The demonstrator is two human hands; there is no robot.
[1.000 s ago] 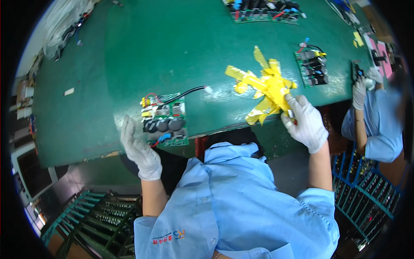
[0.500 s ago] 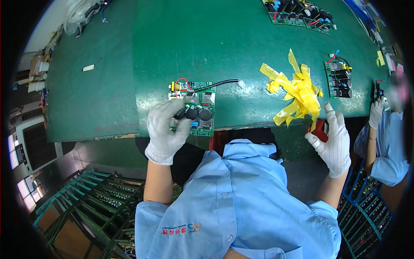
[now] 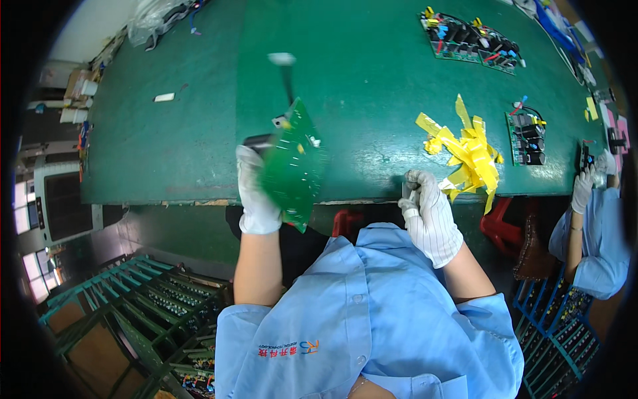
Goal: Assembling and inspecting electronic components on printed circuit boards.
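My left hand [image 3: 254, 193] pinches a blurred board [image 3: 296, 169]; my right hand [image 3: 430, 223] curls, grip unclear. The green rack [image 3: 100, 287] holds indistinct parts [image 3: 176, 304].

Space filled by green bench [image 3: 199, 133]; daylight let in through window [image 3: 33, 269], far left. Green rack [image 3: 149, 319] placed lower left, blue rack [image 3: 535, 319] lower right.

Passage lies over bare table [image 3: 372, 120], between the raised circuit board [image 3: 297, 166] and obstructing yellow tape [image 3: 474, 154]
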